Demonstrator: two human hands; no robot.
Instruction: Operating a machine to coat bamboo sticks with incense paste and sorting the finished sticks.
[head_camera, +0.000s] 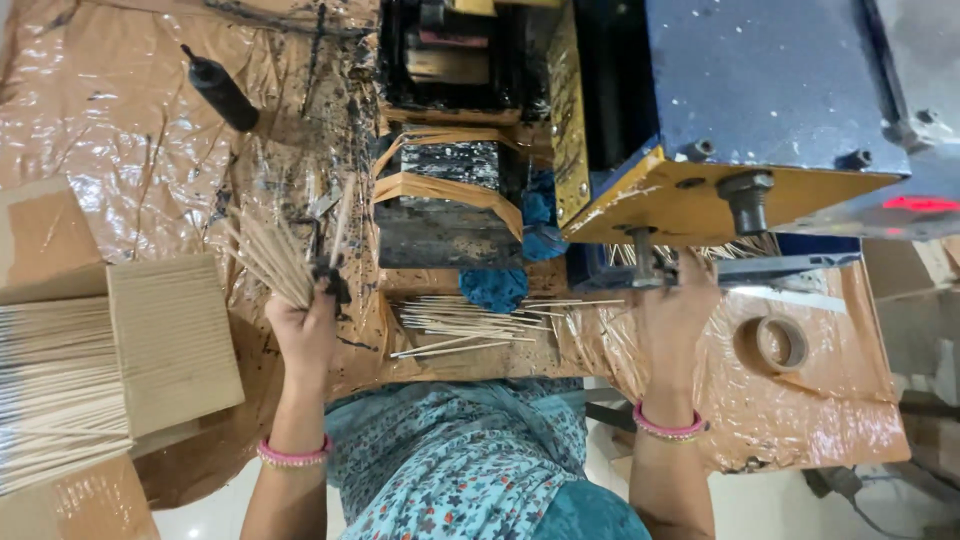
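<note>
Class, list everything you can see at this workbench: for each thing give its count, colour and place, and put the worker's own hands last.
Machine: one, blue with yellow plate, top right.
Black block: one, wrapped in tan tape, centre.
Blue cloth: one, below the block.
Loose sticks: many, pale, on the table at centre.
Bottle: one, black, top left.
Tape roll: one, tan, right.
Cardboard box: one, brown, left, with stacked pale sticks in it.
Table cover: one, shiny brown plastic.
Bangles: pink, on both wrists.
Left hand: holds a fanned bundle of sticks.
Right hand: at the machine's lower edge, grip unclear.
</note>
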